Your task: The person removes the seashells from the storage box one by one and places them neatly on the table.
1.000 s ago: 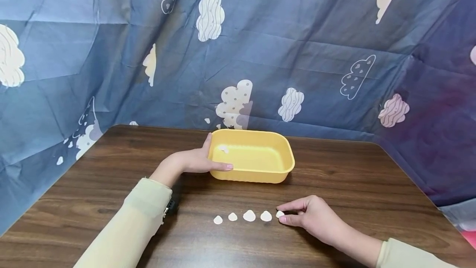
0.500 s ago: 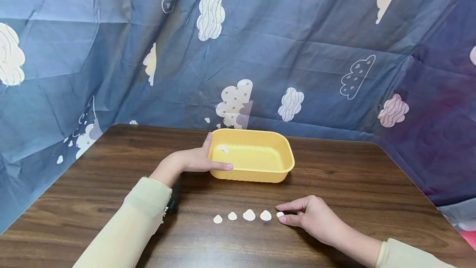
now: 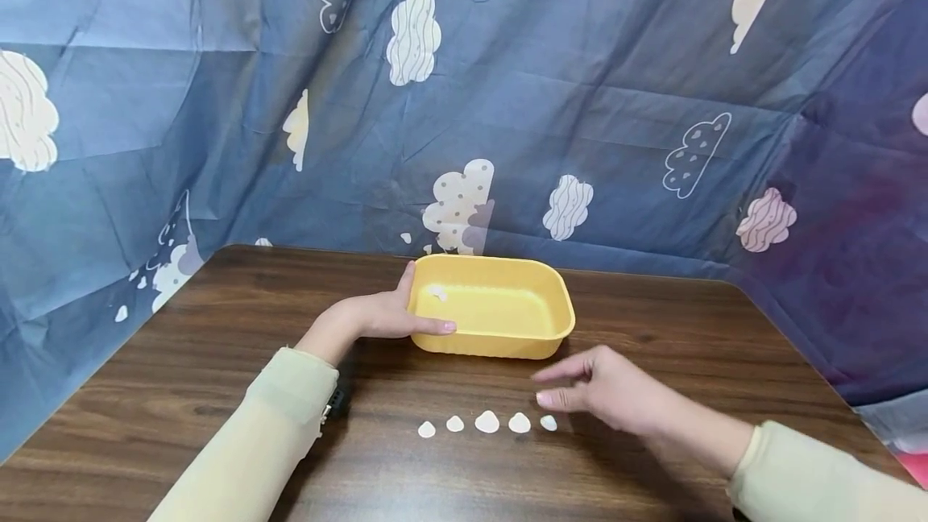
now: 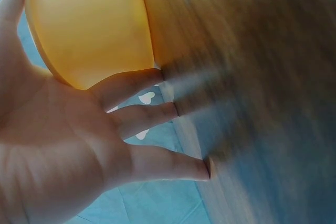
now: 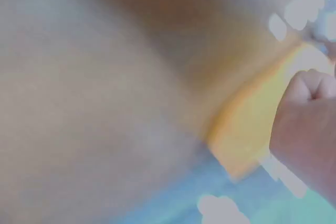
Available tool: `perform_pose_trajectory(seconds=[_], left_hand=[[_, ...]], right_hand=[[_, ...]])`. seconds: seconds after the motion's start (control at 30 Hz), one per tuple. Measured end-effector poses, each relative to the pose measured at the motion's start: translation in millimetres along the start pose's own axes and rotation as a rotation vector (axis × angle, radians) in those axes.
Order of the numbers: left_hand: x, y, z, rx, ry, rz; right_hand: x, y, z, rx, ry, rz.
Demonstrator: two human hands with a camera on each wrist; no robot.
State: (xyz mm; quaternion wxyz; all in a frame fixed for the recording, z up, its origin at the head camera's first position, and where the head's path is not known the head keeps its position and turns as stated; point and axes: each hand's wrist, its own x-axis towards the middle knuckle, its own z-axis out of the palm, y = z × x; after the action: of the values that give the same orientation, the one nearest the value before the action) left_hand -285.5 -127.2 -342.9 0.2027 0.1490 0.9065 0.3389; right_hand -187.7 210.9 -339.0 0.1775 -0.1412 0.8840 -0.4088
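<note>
A yellow plastic tub (image 3: 464, 347) stands toward the back of the table. My left hand (image 3: 380, 314) rests against its left end, with the thumb along the front rim. In the left wrist view, straight fingers (image 4: 170, 163) reach down to the tabletop beside the tub wall. Several small white shells lie in a row in front of the tub, among them the biggest shell (image 3: 487, 422) and the rightmost shell (image 3: 548, 423). My right hand (image 3: 616, 393) hovers just up and right of that rightmost shell, thumb and fingers apart, holding nothing.
A small white piece (image 3: 438, 292) shows inside the tub at its left end. The dark wooden table (image 3: 689, 345) ends at a blue cloud-print cloth (image 3: 623, 127) hanging behind and beside it. The right wrist view is badly blurred.
My right hand has let go of the rightmost shell and lifted up and away, leaving it on the table at the row's end. The left hand and tub have stayed put.
</note>
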Motion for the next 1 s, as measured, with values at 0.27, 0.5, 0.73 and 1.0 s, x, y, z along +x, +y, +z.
perform_pose_trajectory(seconds=[0.27,0.5,0.73,1.0], left_hand=[[5.2,-1.1,0.5,-0.016,-0.001,0.0],[4.8,-6.3,2.2,-0.029,0.005,-0.013],[2.8,-5.2,3.1,-0.019,0.003,-0.007],[-1.1,-1.2,1.4,0.0,0.01,-0.011]], right_hand=[[42.9,-57.6,-43.8,0.147,-0.081,-0.008],[99.6,-64.1,-49.6,0.21,-0.091,-0.013],[132.3,-44.8,-39.4,0.05,-0.267,0.183],[147.1,-39.5,-12.8,0.003,-0.246,0.168]])
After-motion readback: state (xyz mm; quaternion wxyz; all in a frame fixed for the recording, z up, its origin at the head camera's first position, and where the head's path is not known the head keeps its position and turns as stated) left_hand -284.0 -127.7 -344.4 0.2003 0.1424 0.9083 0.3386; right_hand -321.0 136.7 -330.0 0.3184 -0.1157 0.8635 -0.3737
